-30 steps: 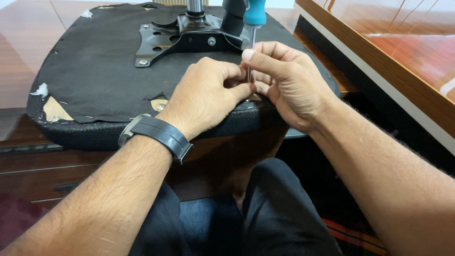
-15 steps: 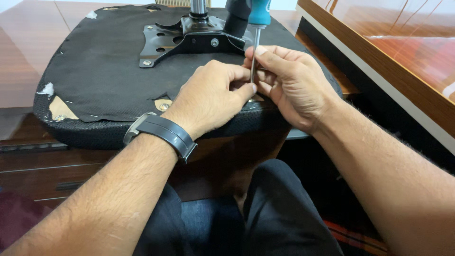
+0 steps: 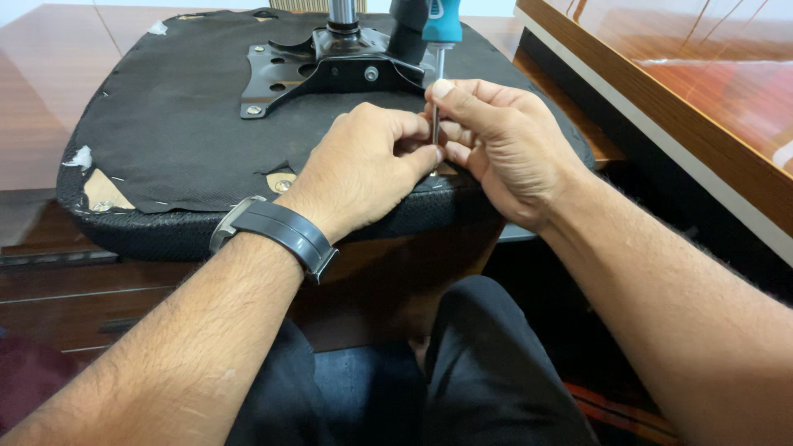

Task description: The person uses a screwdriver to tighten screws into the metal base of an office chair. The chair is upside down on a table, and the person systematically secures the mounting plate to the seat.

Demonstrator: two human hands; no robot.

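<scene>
The screwdriver [image 3: 436,91] is held upright, its shaft pinched by the closed right hand [image 3: 496,144]; its tip is steadied by the curled left hand [image 3: 372,161] at the upturned seat [image 3: 182,140] edge.

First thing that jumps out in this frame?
Both hands meet at the near edge of the upturned black chair seat: the right hand pinches the shaft of a teal-handled screwdriver, held upright, and the left hand touches it low down. Behind them, the black metal mounting plate sits mid-seat.

left hand [image 3: 363,161]: fingers curled | right hand [image 3: 496,140]: pinching, fingertips touching left's
</scene>
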